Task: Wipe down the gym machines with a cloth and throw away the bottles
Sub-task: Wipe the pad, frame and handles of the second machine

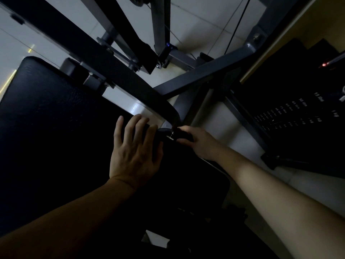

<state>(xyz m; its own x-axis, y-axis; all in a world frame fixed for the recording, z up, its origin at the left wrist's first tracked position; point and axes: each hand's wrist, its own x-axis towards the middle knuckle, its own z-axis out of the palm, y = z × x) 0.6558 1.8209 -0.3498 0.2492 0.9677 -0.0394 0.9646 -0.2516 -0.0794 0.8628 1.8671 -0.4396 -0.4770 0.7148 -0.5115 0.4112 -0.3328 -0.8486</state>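
Wiping step, I judge. Left hand (134,152) flat, spread, on seat pad (56,118); right hand (197,143) clutches dark lump (183,135), cloth or knob unclear. Next: rub frame (196,77).

Two hands counted, left hand (134,152) and right hand (196,143), one black pad (56,118) plainly seen, one dark knob (183,135), one weight stack (291,109), one thin cable (237,25), two small lights noted, blue light (168,44), red light (325,64).

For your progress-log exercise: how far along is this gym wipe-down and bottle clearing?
Done: nothing shows as wiped in this dim light. In hand: left hand lies spread on the black pad; right hand grips a dark object. Left: no bottles are in view, so binning them seems outstanding.
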